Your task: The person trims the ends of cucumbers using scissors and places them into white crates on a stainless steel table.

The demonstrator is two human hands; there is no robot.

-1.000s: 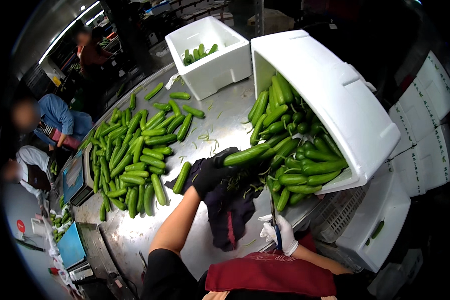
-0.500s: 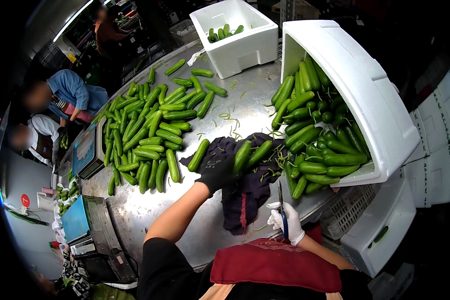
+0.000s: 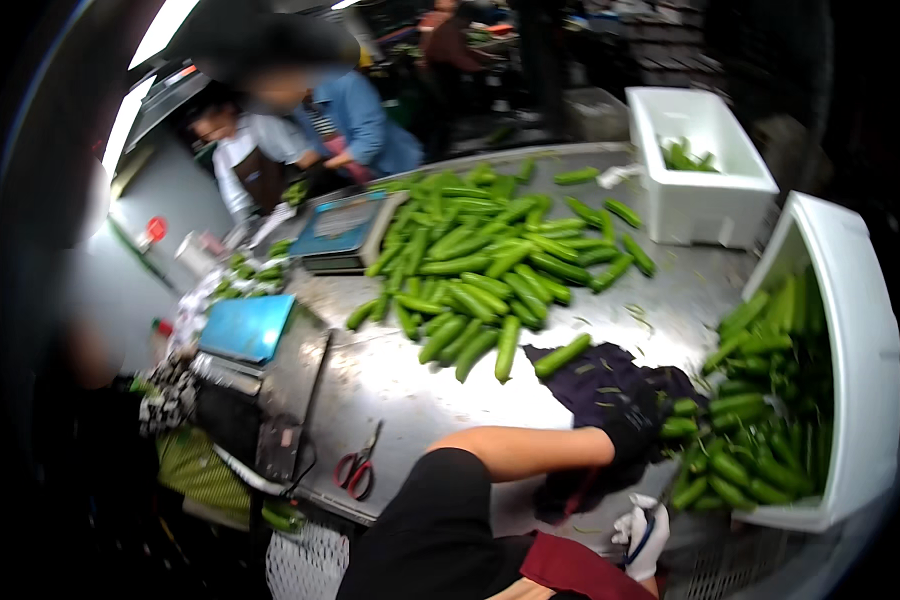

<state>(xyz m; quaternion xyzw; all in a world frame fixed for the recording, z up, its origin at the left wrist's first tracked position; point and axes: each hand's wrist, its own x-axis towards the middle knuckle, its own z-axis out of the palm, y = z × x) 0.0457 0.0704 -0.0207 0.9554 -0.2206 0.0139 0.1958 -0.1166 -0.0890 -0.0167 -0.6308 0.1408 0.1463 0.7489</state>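
Observation:
My left hand (image 3: 634, 428), in a black glove, reaches over a dark cloth (image 3: 588, 384) on the metal table. It is closed around cucumbers (image 3: 681, 427) whose ends stick out past its fingers; blur hides the exact grip. In my white-gloved right hand (image 3: 648, 548), low in the picture, are scissors with a blue handle (image 3: 632, 553). Beside that hand, a white foam box (image 3: 873, 340) lies tipped on its side, with many cucumbers (image 3: 740, 470) spilling toward me. One cucumber (image 3: 563, 356) rests at the cloth's left edge. Left of it spreads a large cucumber pile (image 3: 470, 260).
Another foam box (image 3: 705, 212) stands at the far right with a few cucumbers inside. Red-handled scissors (image 3: 355, 472) lie near the table's front edge. Scales with blue tops (image 3: 338, 232) (image 3: 247, 327) are at left. Two people (image 3: 365, 125) (image 3: 255, 160) work beyond the far-left corner.
The whole view has swung left, so the table and boxes sit farther right and the red-handled scissors show. My left hand has moved toward the tipped box, with cucumbers still at its fingers.

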